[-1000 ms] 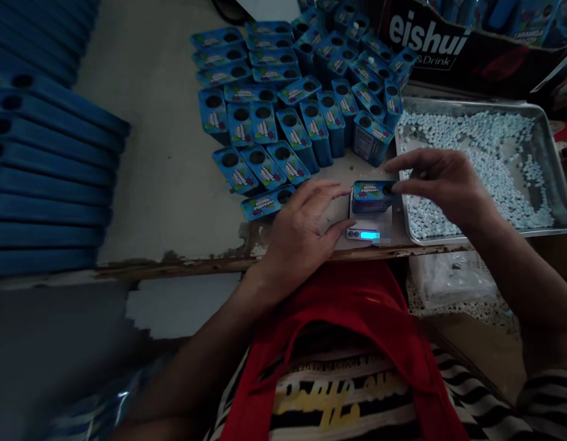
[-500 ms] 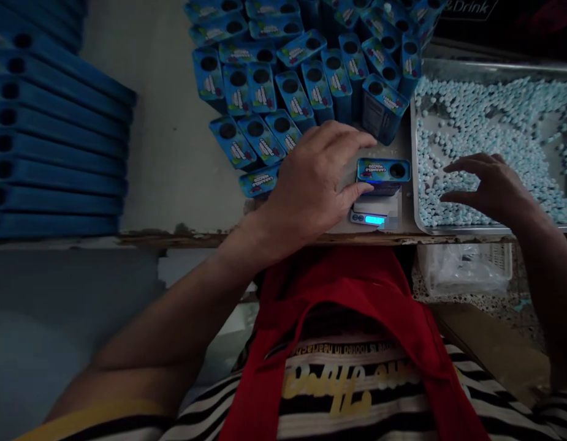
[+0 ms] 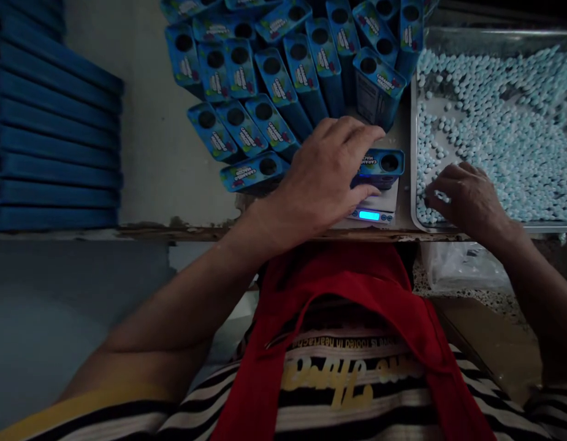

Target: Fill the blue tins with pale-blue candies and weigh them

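Observation:
A small blue box with a round hole in its top stands on a little pocket scale whose display glows blue. My left hand grips this box from its left side, fingers over the top and thumb below. To the right, my right hand rests in a metal tray of pale blue round candies, its fingertips pinched among the candies at the tray's near left corner.
Several more blue boxes stand packed together behind the scale. A stack of flat blue cartons lies at the left. The worn table edge runs across in front of my red apron.
My right hand let go of the box on the scale and went right into the candy tray, fingers now closing on candies. My left hand moved onto the box.

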A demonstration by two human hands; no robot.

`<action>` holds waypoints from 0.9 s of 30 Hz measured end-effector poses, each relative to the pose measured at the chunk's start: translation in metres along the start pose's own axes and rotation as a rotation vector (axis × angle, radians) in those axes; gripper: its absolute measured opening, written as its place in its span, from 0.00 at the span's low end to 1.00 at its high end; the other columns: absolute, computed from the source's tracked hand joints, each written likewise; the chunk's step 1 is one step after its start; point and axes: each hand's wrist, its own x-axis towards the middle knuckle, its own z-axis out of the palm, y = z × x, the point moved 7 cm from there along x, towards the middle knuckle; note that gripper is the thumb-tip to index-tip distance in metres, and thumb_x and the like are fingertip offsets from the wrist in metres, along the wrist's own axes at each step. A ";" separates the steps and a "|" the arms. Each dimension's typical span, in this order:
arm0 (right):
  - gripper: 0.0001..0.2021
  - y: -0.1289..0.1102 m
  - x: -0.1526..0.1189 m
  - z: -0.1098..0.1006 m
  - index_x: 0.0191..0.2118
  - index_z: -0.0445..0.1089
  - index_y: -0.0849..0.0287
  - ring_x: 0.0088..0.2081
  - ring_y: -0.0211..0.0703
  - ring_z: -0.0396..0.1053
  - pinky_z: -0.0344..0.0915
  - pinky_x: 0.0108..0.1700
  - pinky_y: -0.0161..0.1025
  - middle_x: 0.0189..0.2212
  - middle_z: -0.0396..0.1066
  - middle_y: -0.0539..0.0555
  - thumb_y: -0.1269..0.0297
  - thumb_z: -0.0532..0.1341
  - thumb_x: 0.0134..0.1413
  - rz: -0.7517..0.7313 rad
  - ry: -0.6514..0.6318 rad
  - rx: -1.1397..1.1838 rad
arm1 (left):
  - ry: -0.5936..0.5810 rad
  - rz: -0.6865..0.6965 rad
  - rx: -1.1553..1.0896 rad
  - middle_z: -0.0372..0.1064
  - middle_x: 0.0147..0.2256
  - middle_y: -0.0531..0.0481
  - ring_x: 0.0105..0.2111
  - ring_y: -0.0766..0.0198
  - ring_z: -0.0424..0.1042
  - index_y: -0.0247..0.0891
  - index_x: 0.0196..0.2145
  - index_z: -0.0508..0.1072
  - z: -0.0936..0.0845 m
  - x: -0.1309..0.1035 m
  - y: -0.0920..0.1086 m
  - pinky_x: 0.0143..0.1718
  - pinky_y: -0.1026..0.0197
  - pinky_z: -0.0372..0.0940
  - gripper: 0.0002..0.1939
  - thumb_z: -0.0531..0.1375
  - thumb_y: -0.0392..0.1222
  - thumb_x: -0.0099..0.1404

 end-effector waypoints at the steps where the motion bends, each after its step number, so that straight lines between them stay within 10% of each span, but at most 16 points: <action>1: 0.13 0.000 0.002 0.001 0.44 0.88 0.52 0.50 0.61 0.79 0.73 0.53 0.54 0.44 0.83 0.62 0.64 0.64 0.72 0.006 0.000 0.029 | 0.004 -0.008 -0.013 0.74 0.67 0.42 0.69 0.40 0.72 0.46 0.70 0.73 0.001 -0.001 -0.001 0.75 0.36 0.65 0.35 0.76 0.42 0.70; 14: 0.06 0.035 -0.004 -0.018 0.33 0.85 0.54 0.27 0.44 0.72 0.67 0.32 0.43 0.26 0.78 0.51 0.61 0.74 0.47 0.386 0.225 0.751 | 0.077 0.025 -0.021 0.78 0.64 0.41 0.65 0.39 0.77 0.43 0.68 0.76 -0.004 -0.010 -0.007 0.71 0.37 0.71 0.33 0.76 0.39 0.66; 21: 0.05 -0.041 0.025 -0.076 0.32 0.82 0.52 0.32 0.47 0.76 0.74 0.36 0.47 0.30 0.79 0.51 0.65 0.76 0.50 0.182 0.365 0.865 | 0.105 0.002 -0.037 0.80 0.61 0.41 0.63 0.41 0.77 0.41 0.65 0.77 0.004 0.004 -0.001 0.68 0.41 0.72 0.30 0.75 0.39 0.67; 27: 0.04 -0.070 0.052 -0.077 0.34 0.85 0.50 0.38 0.52 0.81 0.77 0.42 0.48 0.32 0.82 0.51 0.69 0.75 0.52 0.087 0.228 0.750 | 0.059 0.013 -0.067 0.82 0.59 0.43 0.61 0.43 0.79 0.42 0.60 0.80 0.013 0.013 -0.002 0.66 0.44 0.73 0.23 0.73 0.43 0.69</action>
